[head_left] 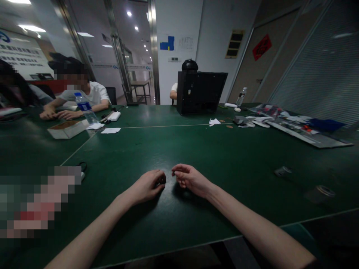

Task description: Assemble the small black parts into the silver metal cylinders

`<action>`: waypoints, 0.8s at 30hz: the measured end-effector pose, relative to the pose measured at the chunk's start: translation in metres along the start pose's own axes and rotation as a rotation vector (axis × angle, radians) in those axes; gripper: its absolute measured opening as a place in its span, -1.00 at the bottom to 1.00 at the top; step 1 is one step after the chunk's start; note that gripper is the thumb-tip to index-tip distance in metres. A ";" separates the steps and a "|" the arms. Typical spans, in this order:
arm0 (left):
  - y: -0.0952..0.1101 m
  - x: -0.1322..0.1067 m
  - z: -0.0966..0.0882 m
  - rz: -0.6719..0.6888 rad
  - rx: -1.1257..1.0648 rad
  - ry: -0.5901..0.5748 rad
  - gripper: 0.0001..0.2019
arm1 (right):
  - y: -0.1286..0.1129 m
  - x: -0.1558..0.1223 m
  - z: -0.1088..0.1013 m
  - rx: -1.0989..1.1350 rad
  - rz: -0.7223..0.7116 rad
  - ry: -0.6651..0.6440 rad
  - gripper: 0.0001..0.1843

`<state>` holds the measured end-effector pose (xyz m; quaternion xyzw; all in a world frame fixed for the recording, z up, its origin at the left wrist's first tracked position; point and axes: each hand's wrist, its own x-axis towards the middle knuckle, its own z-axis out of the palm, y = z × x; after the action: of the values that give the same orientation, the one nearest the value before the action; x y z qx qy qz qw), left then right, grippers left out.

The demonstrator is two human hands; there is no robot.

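Both of my hands are over the middle of a dark green table (134,145), a short gap between them. My left hand (150,185) rests palm inward with fingers loosely bent and the thumb apart below them; I see nothing held in it. Facing it, my right hand (192,180) has its fingers half curled and its thumb close to the index finger without clearly pressing on it. A dark spot shows at the right fingertips, too small to make out. No object lies on the tabletop directly between the hands.
Two blurred cylinders, one small (282,172) and one larger (321,193), stand at right. Farther back are a cluttered board (316,138), a black box (200,93), a water bottle (85,108) and an open carton (67,130). People sit across the table.
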<state>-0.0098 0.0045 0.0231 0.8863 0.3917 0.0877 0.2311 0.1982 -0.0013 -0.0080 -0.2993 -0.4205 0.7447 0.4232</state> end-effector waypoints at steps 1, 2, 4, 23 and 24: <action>0.000 0.000 0.000 -0.001 -0.002 0.000 -0.86 | 0.000 0.000 0.000 -0.002 0.000 0.015 -0.69; 0.000 0.000 0.000 -0.002 -0.002 0.002 -0.86 | 0.001 0.001 0.000 -0.004 0.001 0.027 -0.68; 0.000 0.000 0.000 -0.006 -0.001 0.001 -0.85 | 0.001 0.001 0.000 -0.010 0.000 0.039 -0.66; -0.001 0.000 0.000 -0.002 0.012 0.004 -0.85 | 0.001 0.000 0.002 -0.071 -0.032 0.028 -0.69; -0.002 0.000 0.001 0.000 0.010 0.006 -0.85 | 0.000 0.000 0.002 -0.068 -0.030 0.033 -0.69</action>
<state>-0.0104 0.0052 0.0213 0.8872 0.3928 0.0883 0.2254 0.1966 -0.0019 -0.0076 -0.3194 -0.4431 0.7184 0.4309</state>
